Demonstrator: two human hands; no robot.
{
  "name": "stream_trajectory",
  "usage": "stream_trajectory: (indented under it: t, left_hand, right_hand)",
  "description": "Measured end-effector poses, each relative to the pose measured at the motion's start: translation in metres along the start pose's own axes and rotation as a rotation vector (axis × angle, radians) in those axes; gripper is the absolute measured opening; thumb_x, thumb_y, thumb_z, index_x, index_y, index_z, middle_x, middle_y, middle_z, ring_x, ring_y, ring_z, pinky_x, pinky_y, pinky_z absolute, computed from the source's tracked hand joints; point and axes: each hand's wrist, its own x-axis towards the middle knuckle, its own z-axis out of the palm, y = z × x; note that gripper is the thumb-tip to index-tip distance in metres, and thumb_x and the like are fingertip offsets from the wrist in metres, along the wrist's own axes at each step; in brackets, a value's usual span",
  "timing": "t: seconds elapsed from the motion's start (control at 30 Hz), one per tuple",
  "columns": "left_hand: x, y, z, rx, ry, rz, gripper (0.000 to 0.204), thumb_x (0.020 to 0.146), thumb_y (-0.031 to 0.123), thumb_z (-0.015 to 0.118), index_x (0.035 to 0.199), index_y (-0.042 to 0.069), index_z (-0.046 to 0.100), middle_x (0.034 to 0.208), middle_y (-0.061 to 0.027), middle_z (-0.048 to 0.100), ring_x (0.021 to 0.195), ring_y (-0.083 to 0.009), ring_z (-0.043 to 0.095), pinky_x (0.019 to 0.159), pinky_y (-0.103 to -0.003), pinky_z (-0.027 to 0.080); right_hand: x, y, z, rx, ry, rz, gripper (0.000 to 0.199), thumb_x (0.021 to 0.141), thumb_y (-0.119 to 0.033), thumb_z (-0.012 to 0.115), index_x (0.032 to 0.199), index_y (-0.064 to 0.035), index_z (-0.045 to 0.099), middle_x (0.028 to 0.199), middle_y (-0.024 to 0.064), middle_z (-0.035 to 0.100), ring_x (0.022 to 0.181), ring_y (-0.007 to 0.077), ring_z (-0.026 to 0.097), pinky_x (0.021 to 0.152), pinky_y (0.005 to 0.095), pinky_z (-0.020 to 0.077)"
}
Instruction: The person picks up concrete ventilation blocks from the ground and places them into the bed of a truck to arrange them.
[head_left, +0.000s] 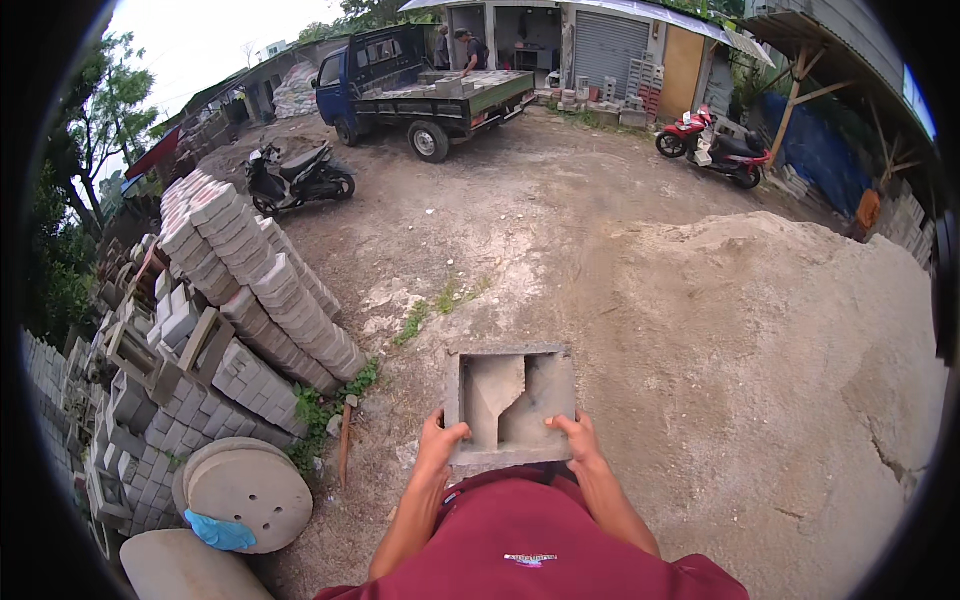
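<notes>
The left hand and right hand are clamped on opposite sides of a square grey concrete block, thumbs over its side walls, just ahead of the maroon shirt. The walls look thin and probably brittle; uneven grip could tilt the block, and a slip could crack a corner. A partition splits its hollow into two compartments, nothing loose visible in either. Far off, the blue truck's open bed carries grey blocks.

Soft, diffuse daylight; fisheye-bent edges, black corners
</notes>
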Motion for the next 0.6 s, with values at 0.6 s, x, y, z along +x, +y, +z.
stream_trajectory:
  t: [0.6]
  left_hand:
    - [0.512,0.122,0.172,-0.101,0.075,0.008,0.062,0.061,-0.001,0.063,0.121,-0.009,0.048,0.091,-0.0125,0.062,0.075,-0.0196,0.06,0.065,-0.031,0.049]
  right_hand:
    - [0.523,-0.195,0.046,-0.077,-0.084,-0.002,0.052,0.069,-0.01,0.067,0.116,0.0079,0.053,0.102,0.0162,0.061,0.09,0.0252,0.059,0.082,0.0359,0.0479]
